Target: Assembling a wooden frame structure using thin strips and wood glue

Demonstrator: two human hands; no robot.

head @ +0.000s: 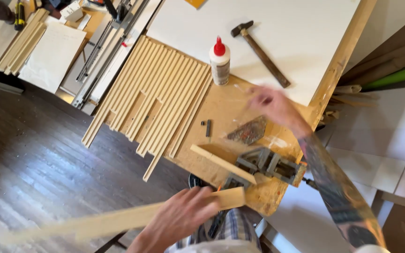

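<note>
Wooden stick in the left hand (180,220) by the desk (221,107).
It grips the long stick (118,222). The right hand (270,105) is blurry, over a clear bag (249,126); its grip I cannot tell.

One hammer (260,52), one glue bottle (220,62), one corner clamp (263,167), two hands.

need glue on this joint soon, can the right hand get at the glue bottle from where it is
Probably yes. The right hand hovers just right of the glue bottle, which stands upright on the workbench, nothing between them. The hand is blurred.
</note>
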